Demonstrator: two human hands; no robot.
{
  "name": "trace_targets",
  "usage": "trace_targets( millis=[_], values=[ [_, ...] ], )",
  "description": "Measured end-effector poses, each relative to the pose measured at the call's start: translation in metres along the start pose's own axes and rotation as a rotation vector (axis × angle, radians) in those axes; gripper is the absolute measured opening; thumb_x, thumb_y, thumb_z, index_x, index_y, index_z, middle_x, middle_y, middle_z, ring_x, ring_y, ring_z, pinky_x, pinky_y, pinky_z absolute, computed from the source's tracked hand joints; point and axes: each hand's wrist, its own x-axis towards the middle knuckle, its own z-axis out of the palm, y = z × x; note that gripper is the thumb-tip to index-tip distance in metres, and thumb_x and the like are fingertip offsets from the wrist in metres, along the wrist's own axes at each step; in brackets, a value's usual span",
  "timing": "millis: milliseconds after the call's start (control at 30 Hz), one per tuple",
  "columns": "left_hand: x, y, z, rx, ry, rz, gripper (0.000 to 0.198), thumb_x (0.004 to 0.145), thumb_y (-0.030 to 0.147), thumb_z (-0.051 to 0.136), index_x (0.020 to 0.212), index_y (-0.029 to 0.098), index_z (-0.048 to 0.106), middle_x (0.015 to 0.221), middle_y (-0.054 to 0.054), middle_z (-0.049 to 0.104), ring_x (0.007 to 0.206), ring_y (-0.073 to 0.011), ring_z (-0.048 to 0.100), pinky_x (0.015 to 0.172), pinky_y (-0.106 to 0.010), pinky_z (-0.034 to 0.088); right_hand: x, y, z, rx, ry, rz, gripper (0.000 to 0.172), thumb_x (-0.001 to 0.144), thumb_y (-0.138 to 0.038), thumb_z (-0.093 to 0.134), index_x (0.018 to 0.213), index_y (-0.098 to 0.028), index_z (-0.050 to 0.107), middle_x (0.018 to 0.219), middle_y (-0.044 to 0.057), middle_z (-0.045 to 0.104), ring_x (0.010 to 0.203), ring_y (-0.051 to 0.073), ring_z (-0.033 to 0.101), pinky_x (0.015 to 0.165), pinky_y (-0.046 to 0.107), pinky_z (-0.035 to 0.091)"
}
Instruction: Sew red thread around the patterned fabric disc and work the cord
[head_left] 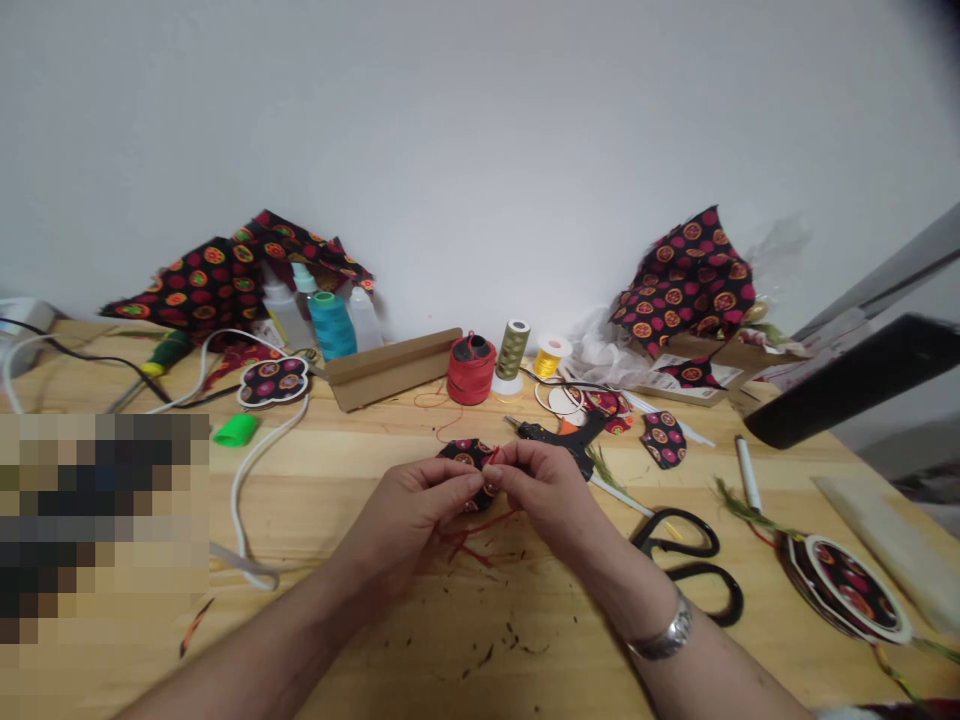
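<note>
Between my hands, above the wooden table, is a small dark patterned fabric piece [466, 450] with red and orange round motifs. My left hand [424, 500] is closed on its left side, thumb and fingers pinching it. At the piece's right side my right hand [544, 490] is pinched as well, with a bit of red thread showing near its fingertips. Whether a needle is there is too small to tell. More red thread [480, 530] trails under the hands. Just behind, a black glue gun [559, 440] lies on its side.
Black-handled scissors [694, 555] lie beside my right forearm. Behind stand a red thread spool [471, 370], an olive thread cone [513, 350] and a teal thread cone [331, 325]. A flower-shaped fabric piece [274, 382] and white cord [238, 480] are left; round fabric discs [855, 585] lie right.
</note>
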Motion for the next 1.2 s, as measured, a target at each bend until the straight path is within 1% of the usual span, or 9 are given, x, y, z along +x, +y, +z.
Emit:
trace_targets(
  millis=[100, 167, 367, 500, 633, 800, 900, 1000, 1200],
  values=[
    [0.001, 0.0, -0.003, 0.063, -0.001, 0.051, 0.014, 0.069, 0.029, 0.067, 0.071, 0.015, 0.069, 0.049, 0.004, 0.055, 0.042, -0.0057, 0.044, 0.043, -0.017, 0.033, 0.0, 0.001, -0.001, -0.029, -0.001, -0.023, 0.011, 0.07, -0.021, 0.059, 0.061, -0.015, 0.057, 0.051, -0.005, 0.047, 0.048, 0.007, 0.038, 0.047, 0.02, 0.031],
    [0.001, 0.0, -0.004, 0.073, -0.006, 0.063, 0.014, 0.07, 0.029, 0.066, 0.072, 0.015, 0.069, 0.052, 0.003, 0.056, 0.045, -0.0063, 0.046, 0.044, -0.017, 0.034, 0.001, 0.002, -0.002, -0.044, 0.007, -0.055, 0.01, 0.071, -0.022, 0.058, 0.064, -0.015, 0.058, 0.055, -0.003, 0.052, 0.052, 0.009, 0.043, 0.052, 0.021, 0.035],
    [0.002, 0.002, -0.005, 0.118, -0.008, 0.08, 0.013, 0.069, 0.027, 0.066, 0.076, 0.016, 0.07, 0.076, -0.004, 0.067, 0.068, -0.0145, 0.059, 0.059, -0.023, 0.045, 0.001, 0.003, -0.004, -0.167, 0.054, -0.153, 0.011, 0.074, -0.02, 0.055, 0.064, -0.017, 0.057, 0.06, -0.001, 0.057, 0.058, 0.012, 0.048, 0.056, 0.023, 0.037],
    [0.003, 0.004, -0.006, 0.21, 0.059, 0.211, 0.01, 0.066, 0.026, 0.068, 0.068, 0.016, 0.071, 0.102, -0.006, 0.064, 0.09, -0.0198, 0.059, 0.074, -0.027, 0.047, 0.0, 0.003, -0.006, -0.26, 0.113, -0.208, 0.009, 0.075, -0.019, 0.054, 0.066, -0.018, 0.056, 0.061, -0.002, 0.058, 0.059, 0.012, 0.049, 0.056, 0.022, 0.037],
    [0.002, 0.005, -0.006, 0.215, 0.059, 0.233, 0.011, 0.066, 0.028, 0.067, 0.065, 0.018, 0.071, 0.111, -0.007, 0.061, 0.098, -0.0235, 0.057, 0.08, -0.031, 0.046, 0.0, 0.004, -0.007, -0.286, 0.146, -0.243, 0.011, 0.076, -0.018, 0.053, 0.065, -0.019, 0.056, 0.061, -0.002, 0.058, 0.058, 0.012, 0.051, 0.055, 0.023, 0.037],
    [-0.002, 0.004, 0.0, 0.387, -0.007, 0.23, 0.01, 0.067, 0.023, 0.065, 0.061, 0.02, 0.071, 0.103, -0.005, 0.066, 0.098, -0.024, 0.056, 0.081, -0.031, 0.043, 0.002, 0.002, -0.006, -0.088, 0.103, -0.123, 0.013, 0.075, -0.02, 0.054, 0.062, -0.018, 0.056, 0.056, -0.002, 0.058, 0.053, 0.01, 0.049, 0.053, 0.022, 0.037],
    [-0.005, 0.003, 0.004, 0.432, -0.04, 0.197, 0.01, 0.068, 0.022, 0.063, 0.062, 0.021, 0.071, 0.078, -0.002, 0.068, 0.073, -0.0173, 0.059, 0.063, -0.024, 0.045, 0.001, -0.001, -0.004, 0.121, 0.033, -0.025, 0.014, 0.074, -0.023, 0.056, 0.061, -0.017, 0.054, 0.054, -0.003, 0.057, 0.045, 0.007, 0.042, 0.045, 0.02, 0.031],
    [-0.006, 0.002, 0.006, 0.433, -0.06, 0.118, 0.012, 0.069, 0.025, 0.061, 0.063, 0.021, 0.071, 0.049, 0.003, 0.055, 0.046, -0.011, 0.047, 0.043, -0.02, 0.038, -0.001, -0.005, -0.004, 0.319, -0.018, 0.039, 0.015, 0.071, -0.027, 0.06, 0.062, -0.016, 0.053, 0.055, -0.003, 0.058, 0.04, 0.005, 0.037, 0.04, 0.019, 0.026],
    [-0.005, -0.001, 0.004, 0.417, -0.105, 0.122, 0.014, 0.069, 0.029, 0.061, 0.068, 0.02, 0.071, 0.061, 0.0, 0.062, 0.053, -0.0145, 0.053, 0.049, -0.023, 0.043, -0.004, -0.006, -0.007, 0.48, -0.078, 0.071, 0.02, 0.07, -0.03, 0.065, 0.065, -0.014, 0.053, 0.057, -0.002, 0.057, 0.04, 0.003, 0.035, 0.038, 0.018, 0.02]
  ],
)
